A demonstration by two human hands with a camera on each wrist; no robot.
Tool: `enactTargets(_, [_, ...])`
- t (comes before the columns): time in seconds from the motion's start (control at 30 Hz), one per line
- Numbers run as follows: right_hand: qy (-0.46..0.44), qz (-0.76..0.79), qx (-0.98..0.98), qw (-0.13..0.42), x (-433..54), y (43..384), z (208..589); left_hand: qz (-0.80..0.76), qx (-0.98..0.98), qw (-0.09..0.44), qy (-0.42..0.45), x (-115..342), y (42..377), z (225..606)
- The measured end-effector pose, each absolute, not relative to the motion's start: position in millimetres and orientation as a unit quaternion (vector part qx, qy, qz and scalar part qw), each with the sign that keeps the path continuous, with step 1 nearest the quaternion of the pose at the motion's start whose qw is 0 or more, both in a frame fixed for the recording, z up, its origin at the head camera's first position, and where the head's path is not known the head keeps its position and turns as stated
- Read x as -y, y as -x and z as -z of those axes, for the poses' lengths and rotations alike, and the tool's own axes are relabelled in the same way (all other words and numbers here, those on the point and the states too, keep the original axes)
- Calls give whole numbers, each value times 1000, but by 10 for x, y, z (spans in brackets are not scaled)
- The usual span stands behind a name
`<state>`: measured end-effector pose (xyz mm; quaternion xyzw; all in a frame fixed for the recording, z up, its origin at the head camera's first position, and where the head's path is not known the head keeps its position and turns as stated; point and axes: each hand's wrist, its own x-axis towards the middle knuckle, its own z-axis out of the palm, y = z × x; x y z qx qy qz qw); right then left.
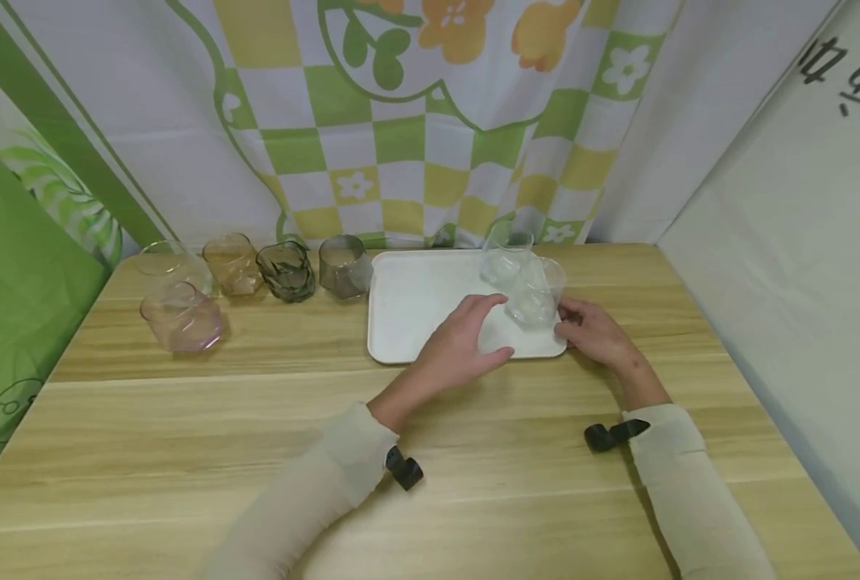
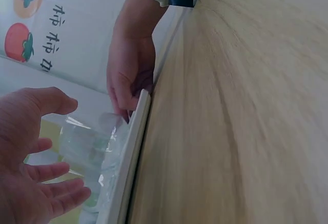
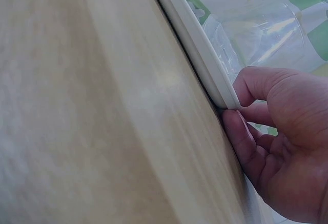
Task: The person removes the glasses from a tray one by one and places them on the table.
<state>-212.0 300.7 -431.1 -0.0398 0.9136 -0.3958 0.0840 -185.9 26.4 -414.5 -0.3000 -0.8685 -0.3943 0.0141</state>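
A white rectangular tray (image 1: 430, 306) lies on the table with two clear glasses on its right side, a rear glass (image 1: 506, 262) and a front glass (image 1: 535, 298) that overlap in the head view. My left hand (image 1: 462, 342) hovers over the tray's front edge, thumb and fingers spread apart with nothing between them, just left of the front glass. My right hand (image 1: 597, 332) is at the tray's front right corner. In the right wrist view, the thumb and curled fingers (image 3: 256, 83) of that hand pinch the tray's rim (image 3: 205, 55).
Left of the tray stand several tinted glasses: a grey glass (image 1: 345, 267), a dark green glass (image 1: 287, 271), an amber glass (image 1: 233, 264) and a pink glass (image 1: 182, 318). A clear glass (image 1: 172, 262) stands behind the pink one. A patterned curtain (image 1: 430, 145) hangs behind the wooden table (image 1: 502, 483).
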Motion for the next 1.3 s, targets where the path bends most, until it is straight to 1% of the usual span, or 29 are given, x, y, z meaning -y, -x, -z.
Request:
enactTargets(0.23, [38, 394, -914, 91, -3009, 2137, 4302, 425, 863, 13, 274, -501, 1927, 4237])
enactTargets(0.43, [42, 401, -910, 91, -3016, 2142, 4307, 438, 858, 42, 265, -657, 1963, 4309])
enactTargets(0.7, [58, 409, -907, 87, -3037, 2143, 4327, 449, 858, 59, 241, -835, 2023, 4302])
enactTargets(1.17, [57, 410, -906, 91, -3037, 2131, 4328, 460, 859, 54, 220, -998, 2176, 4403])
enactTargets(1.3, [60, 404, -908, 89, -3041, 2132, 4328, 471, 852, 61, 222, -1032, 2200, 4421])
